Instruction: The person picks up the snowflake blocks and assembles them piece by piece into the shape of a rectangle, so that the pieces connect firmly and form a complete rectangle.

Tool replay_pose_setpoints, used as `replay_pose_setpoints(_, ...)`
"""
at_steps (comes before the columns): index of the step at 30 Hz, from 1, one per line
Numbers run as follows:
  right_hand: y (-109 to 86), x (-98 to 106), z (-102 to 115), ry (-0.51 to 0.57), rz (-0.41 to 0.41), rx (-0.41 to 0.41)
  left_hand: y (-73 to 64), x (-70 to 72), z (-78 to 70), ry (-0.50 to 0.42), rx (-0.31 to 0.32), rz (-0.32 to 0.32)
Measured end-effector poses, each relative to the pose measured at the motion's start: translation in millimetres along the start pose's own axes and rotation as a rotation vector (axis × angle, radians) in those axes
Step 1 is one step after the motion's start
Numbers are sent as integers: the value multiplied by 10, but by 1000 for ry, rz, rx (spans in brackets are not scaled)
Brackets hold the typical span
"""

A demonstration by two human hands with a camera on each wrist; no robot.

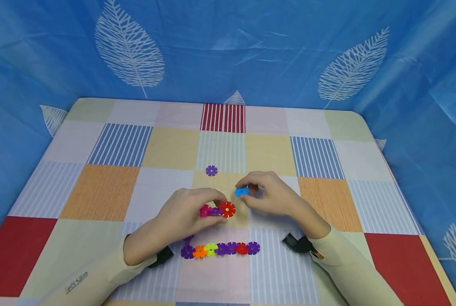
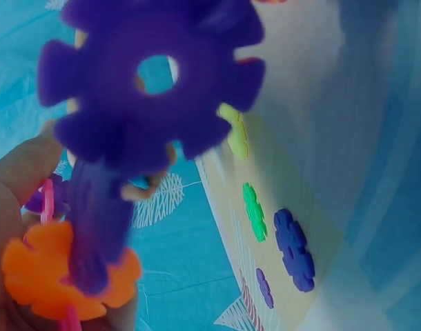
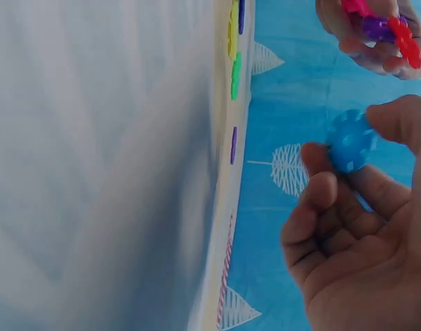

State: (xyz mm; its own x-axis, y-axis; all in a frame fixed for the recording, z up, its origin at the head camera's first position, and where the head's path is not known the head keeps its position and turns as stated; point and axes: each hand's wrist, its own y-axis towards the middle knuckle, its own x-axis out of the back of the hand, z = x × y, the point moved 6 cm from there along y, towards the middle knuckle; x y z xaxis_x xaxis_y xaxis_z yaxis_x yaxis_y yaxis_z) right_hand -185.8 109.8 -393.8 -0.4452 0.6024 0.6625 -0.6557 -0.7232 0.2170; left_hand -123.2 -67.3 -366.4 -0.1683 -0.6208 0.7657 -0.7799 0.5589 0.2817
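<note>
My left hand [image 1: 186, 210] holds a cluster of joined flower-shaped plastic discs between thumb and fingers. In the head view a pink disc [image 1: 205, 211], a purple disc [image 1: 215, 211] and a red disc [image 1: 227, 209] show there. The left wrist view has a large purple disc [image 2: 197, 114] close to the camera, with an orange disc [image 2: 41, 265] below it. A blue flower disc [image 1: 241, 192] is pinched by my right hand [image 1: 271, 195], apart from the cluster; it also shows in the right wrist view [image 3: 350, 141].
Nearer me lies a row of flower discs, including an orange one [image 1: 200, 251] and a red one [image 1: 242, 248]; I cannot tell whether it joins the held cluster. A loose purple disc [image 1: 211, 171] lies farther back. Green [image 2: 254, 212] and yellow [image 2: 234, 131] discs lie on the checked tablecloth [image 1: 167, 144].
</note>
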Motion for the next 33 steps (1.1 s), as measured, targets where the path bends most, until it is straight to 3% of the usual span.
replay_pose_setpoints(6, -75, 22, 94, 202, -33, 101, -5, 9, -1, 20, -31, -18)
replay_pose_setpoints(13, -86, 122, 414, 304, -98, 202, -4, -2, 0, 80, -44, -21)
replay_pose_setpoints(20, -105, 138, 475, 326, -121, 200, 9, 2, -32, 93, -73, -54)
replay_pose_setpoints(28, -181, 51, 255, 317, -148, 194, 63, -1, -96, 136, -86, -58)
replay_pose_setpoints(33, -184, 34, 211, 346, -132, 79, 87, 17, -129, 169, -115, -89)
